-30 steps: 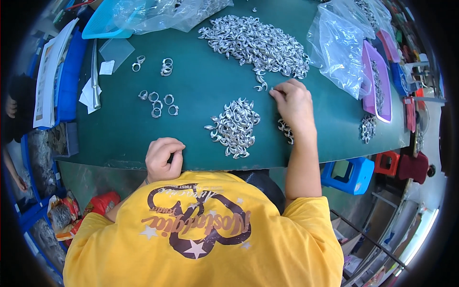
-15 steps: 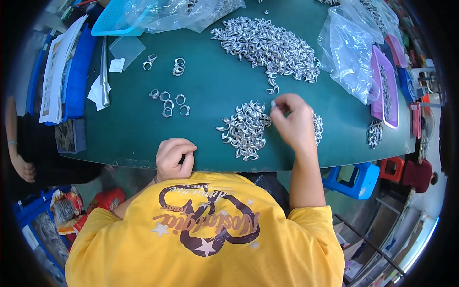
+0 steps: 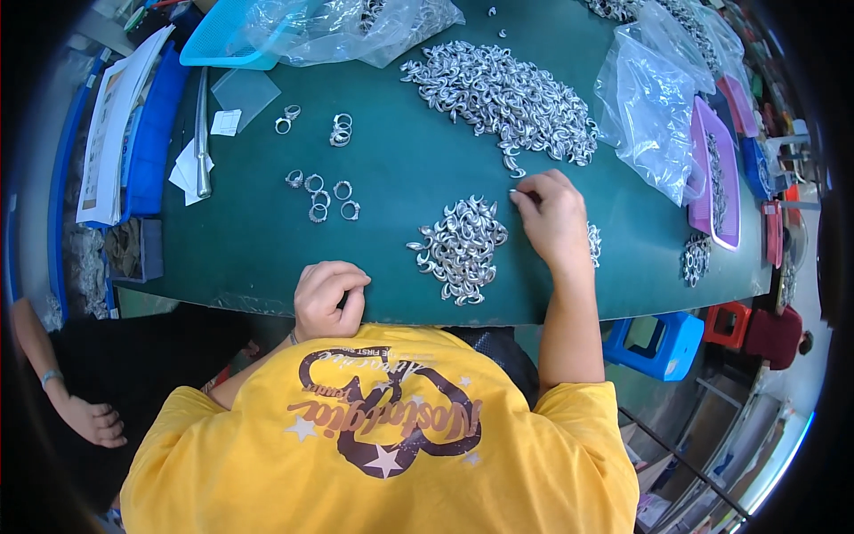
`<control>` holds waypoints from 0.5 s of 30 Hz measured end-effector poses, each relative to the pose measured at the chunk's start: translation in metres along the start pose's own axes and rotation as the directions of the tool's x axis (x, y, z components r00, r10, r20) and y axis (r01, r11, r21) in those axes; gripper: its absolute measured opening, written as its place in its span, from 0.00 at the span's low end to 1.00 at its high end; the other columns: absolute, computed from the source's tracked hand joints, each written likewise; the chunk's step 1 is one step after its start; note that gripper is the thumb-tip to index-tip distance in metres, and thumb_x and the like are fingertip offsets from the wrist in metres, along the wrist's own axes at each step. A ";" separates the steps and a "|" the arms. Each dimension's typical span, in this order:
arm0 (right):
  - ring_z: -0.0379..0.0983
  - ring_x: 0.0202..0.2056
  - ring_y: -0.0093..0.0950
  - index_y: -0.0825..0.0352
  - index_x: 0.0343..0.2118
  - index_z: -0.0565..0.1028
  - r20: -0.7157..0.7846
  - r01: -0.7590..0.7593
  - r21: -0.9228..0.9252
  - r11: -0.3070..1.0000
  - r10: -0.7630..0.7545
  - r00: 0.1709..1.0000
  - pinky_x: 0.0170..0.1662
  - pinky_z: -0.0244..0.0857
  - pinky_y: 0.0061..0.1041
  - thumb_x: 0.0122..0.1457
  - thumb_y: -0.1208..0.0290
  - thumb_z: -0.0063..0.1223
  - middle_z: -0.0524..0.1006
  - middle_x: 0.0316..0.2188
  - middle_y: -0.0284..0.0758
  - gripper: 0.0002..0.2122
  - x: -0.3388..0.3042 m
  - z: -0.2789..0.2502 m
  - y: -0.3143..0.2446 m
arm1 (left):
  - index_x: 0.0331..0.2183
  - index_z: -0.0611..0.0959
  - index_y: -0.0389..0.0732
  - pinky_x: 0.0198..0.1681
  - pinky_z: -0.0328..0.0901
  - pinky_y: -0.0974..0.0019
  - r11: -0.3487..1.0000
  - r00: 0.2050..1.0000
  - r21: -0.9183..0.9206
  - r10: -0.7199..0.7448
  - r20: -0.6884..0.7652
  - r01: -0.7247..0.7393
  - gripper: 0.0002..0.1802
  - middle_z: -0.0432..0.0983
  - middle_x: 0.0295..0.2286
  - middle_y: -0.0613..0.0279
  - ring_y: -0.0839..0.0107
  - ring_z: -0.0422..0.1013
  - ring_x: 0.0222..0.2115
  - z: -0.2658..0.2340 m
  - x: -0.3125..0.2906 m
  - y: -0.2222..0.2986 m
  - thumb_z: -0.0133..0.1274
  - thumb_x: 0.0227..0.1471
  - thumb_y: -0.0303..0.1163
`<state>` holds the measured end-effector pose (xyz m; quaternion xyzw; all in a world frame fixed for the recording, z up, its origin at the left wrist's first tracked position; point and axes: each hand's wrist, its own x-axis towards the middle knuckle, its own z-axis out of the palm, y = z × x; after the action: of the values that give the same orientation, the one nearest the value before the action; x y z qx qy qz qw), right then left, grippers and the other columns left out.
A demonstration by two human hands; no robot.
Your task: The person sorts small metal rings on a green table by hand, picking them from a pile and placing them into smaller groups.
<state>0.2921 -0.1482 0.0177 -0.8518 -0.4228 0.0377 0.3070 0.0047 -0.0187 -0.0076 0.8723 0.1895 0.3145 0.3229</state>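
Observation:
My right hand [image 3: 553,221] rests on the green table mat [image 3: 400,178] with thumb and forefinger pinched on a small silver metal piece [image 3: 514,192]. It sits between a small pile of silver curved pieces [image 3: 461,247] on its left and a large heap of the same pieces [image 3: 507,93] further back. My left hand [image 3: 327,299] is curled into a loose fist at the table's near edge, with nothing visible in it. Several finished silver rings [image 3: 322,196] lie apart on the mat left of the small pile.
Clear plastic bags with more pieces [image 3: 654,111] lie at the right and back [image 3: 356,27]. A purple tray [image 3: 712,169] is at far right, with papers and a blue bin [image 3: 133,133] at left. A blue stool [image 3: 663,343] stands below the table. Another person's hand [image 3: 93,420] shows at lower left.
My right hand has drawn back from the large heap's edge to beside the small pile, fingers pinched. My left fist has stayed at the table edge.

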 end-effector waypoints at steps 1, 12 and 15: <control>0.73 0.30 0.43 0.67 0.30 0.79 0.010 -0.063 0.008 0.998 0.063 0.998 0.35 0.68 0.39 0.49 0.76 0.61 0.75 0.27 0.40 0.04 -0.002 -0.003 0.003 | 0.26 0.82 0.38 0.32 0.66 0.65 1.000 1.000 0.003 0.004 0.004 -0.004 0.10 0.79 0.28 0.58 0.63 0.73 0.28 0.000 0.000 0.000 0.56 0.40 0.14; 0.75 0.30 0.43 0.70 0.29 0.78 -0.041 0.095 0.072 0.993 -0.092 0.995 0.36 0.70 0.36 0.51 0.81 0.57 0.76 0.28 0.42 0.02 -0.016 -0.010 0.001 | 0.24 0.83 0.39 0.33 0.64 0.63 1.000 1.000 0.002 -0.012 -0.022 0.012 0.09 0.79 0.26 0.61 0.64 0.74 0.26 0.002 0.001 0.002 0.56 0.37 0.16; 0.75 0.31 0.43 0.70 0.32 0.78 -0.078 -0.055 0.025 0.998 0.057 0.995 0.36 0.69 0.36 0.52 0.81 0.55 0.77 0.28 0.44 0.05 -0.016 -0.024 0.010 | 0.25 0.83 0.39 0.33 0.64 0.63 1.000 1.000 0.005 -0.013 -0.027 0.013 0.08 0.79 0.26 0.61 0.64 0.74 0.26 0.003 0.001 0.002 0.57 0.38 0.16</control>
<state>0.2969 -0.1768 0.0286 -0.8606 -0.3858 0.0179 0.3320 0.0078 -0.0206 -0.0074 0.8675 0.2003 0.3238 0.3201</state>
